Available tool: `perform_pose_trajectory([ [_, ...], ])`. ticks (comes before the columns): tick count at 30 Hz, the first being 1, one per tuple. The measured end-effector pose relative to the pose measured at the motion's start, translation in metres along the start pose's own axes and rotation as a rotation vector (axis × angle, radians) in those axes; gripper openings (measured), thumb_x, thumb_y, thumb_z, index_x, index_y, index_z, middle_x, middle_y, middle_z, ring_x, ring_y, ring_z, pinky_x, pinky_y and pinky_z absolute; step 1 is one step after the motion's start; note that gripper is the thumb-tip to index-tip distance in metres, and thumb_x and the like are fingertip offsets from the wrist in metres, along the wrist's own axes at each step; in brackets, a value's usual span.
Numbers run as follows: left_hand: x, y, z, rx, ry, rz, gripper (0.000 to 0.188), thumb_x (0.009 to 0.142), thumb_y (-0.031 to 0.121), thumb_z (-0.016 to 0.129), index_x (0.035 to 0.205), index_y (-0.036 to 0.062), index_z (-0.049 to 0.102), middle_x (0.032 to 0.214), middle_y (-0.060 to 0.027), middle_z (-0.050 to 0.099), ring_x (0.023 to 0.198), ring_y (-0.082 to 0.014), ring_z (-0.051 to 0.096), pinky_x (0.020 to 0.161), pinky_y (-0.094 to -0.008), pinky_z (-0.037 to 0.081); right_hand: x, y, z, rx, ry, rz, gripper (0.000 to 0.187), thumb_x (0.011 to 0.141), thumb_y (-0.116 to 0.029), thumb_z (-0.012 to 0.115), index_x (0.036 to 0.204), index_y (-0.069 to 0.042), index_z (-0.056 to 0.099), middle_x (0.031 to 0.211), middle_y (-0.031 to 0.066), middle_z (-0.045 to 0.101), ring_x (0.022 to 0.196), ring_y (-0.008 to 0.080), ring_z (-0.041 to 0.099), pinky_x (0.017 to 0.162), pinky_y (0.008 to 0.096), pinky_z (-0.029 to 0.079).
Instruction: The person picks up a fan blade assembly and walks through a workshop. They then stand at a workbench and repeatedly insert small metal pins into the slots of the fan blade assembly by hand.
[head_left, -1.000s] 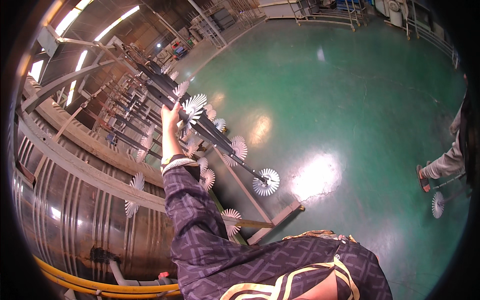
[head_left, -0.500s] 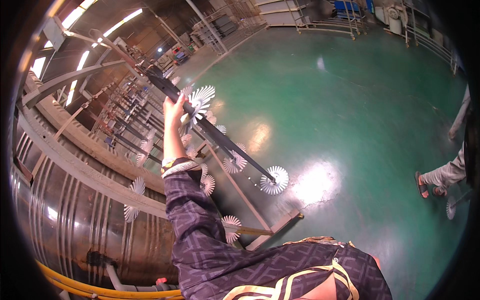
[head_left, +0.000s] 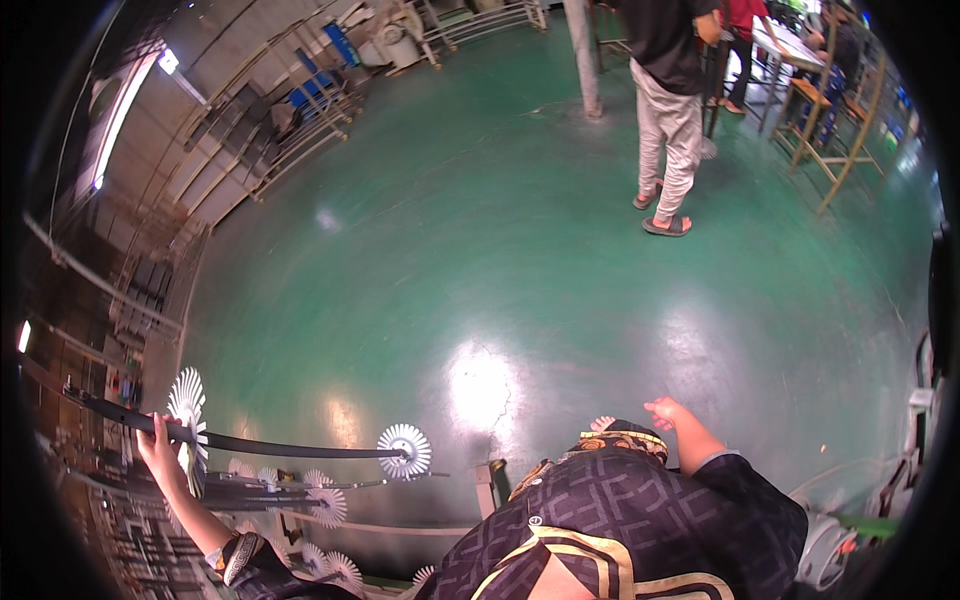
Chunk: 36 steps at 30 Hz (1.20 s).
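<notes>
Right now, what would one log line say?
left hand: gripping black rod; right hand: nothing visibly held; white disc: at rod's right end; person in grey trousers: standing

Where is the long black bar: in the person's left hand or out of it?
In: the left hand is closed around the black bar, beside a white finned disc.

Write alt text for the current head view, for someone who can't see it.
The left hand grips a long black pole with a white slotted disc at one end, while the right hand looks empty. Beyond, a person stands on a green floor.
</notes>
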<state>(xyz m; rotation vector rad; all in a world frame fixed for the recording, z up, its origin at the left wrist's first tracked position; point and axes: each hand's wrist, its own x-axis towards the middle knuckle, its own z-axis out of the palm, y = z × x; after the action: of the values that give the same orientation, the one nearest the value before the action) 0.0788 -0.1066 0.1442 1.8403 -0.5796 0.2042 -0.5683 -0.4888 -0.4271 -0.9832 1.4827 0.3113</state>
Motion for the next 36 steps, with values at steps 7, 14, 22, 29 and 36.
perform_pose_trajectory([
  [7, 0.010, 0.014, 0.115, -0.090, -0.201, 0.032, 0.015, 0.089, 0.017, 0.054, 0.097, 0.0063, 0.048, 0.082, -0.0038, 0.056, 0.076, -0.0159, 0.060, 0.066, -0.0308, 0.051, -0.011, 0.066, 0.001, 0.202, 0.070, 0.096, 0.065, 0.082, -0.036, 0.059, 0.133, -0.009, 0.031, 0.110, 0.0172, 0.054, 0.088, 0.0298, 0.058, 0.068, 0.0456, 0.047],
  [14, -0.010, 0.054, 0.258, -0.111, -0.348, 0.092, 0.018, 0.088, 0.015, 0.055, 0.100, 0.0045, 0.046, 0.082, -0.0068, 0.057, 0.075, -0.0173, 0.060, 0.064, -0.0310, 0.052, -0.013, 0.117, -0.056, 0.345, 0.154, 0.124, 0.058, 0.083, -0.038, 0.057, 0.127, -0.004, 0.041, 0.112, 0.0196, 0.055, 0.088, 0.0327, 0.060, 0.067, 0.0453, 0.050],
  [22, -0.029, 0.109, 0.430, -0.069, -0.428, 0.144, 0.022, 0.086, 0.013, 0.057, 0.104, 0.0032, 0.049, 0.086, -0.0054, 0.058, 0.074, -0.0139, 0.059, 0.060, -0.0264, 0.050, -0.008, 0.120, -0.180, 0.470, 0.160, 0.095, 0.060, 0.086, -0.037, 0.051, 0.133, -0.005, 0.030, 0.114, 0.0225, 0.052, 0.090, 0.0349, 0.059, 0.073, 0.0464, 0.049],
  [29, -0.042, 0.180, 0.586, -0.199, -0.559, 0.201, 0.020, 0.087, 0.014, 0.056, 0.099, 0.0013, 0.047, 0.085, -0.0117, 0.061, 0.079, -0.0201, 0.062, 0.067, -0.0306, 0.053, 0.000, 0.112, -0.248, 0.662, 0.277, 0.088, 0.068, 0.084, -0.039, 0.053, 0.137, -0.009, 0.022, 0.118, 0.0220, 0.049, 0.093, 0.0353, 0.058, 0.080, 0.0506, 0.045],
  [36, -0.031, 0.229, 0.718, -0.341, -0.698, 0.273, 0.021, 0.086, 0.014, 0.057, 0.098, 0.0014, 0.047, 0.085, -0.0118, 0.061, 0.079, -0.0205, 0.062, 0.067, -0.0327, 0.054, 0.016, 0.076, -0.275, 0.727, 0.290, 0.112, 0.066, 0.083, -0.041, 0.055, 0.134, -0.010, 0.029, 0.116, 0.0190, 0.052, 0.094, 0.0333, 0.058, 0.076, 0.0462, 0.047],
])
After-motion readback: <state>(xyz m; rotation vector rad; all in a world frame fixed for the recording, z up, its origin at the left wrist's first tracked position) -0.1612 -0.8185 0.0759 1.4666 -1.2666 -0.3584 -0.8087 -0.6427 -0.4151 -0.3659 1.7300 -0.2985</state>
